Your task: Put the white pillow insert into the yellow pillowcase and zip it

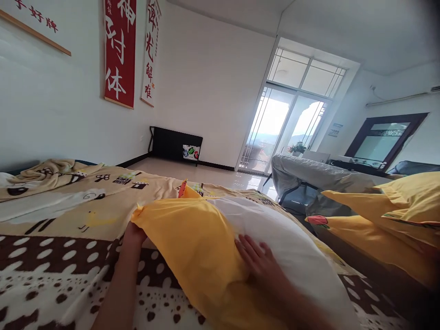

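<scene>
A white pillow (285,238) lies on the bed, its left part inside a yellow pillowcase (192,233). My left hand (135,233) is closed at the far left corner of the pillowcase, fingers mostly hidden behind the cloth. Across the edge where yellow cloth meets white pillow rests my right hand (257,259), its fingers stretched out and slightly apart. A small red-orange patch of the case sticks up behind the pillow. The lower end of the pillowcase runs out of view near my right forearm.
A beige and brown patterned blanket (68,266) covers the bed, bunched at the far left. More yellow bedding (385,224) is at the right. Beyond stand a plastic-covered table (302,167), a black folded panel (172,144) by the wall, and glass doors (271,123).
</scene>
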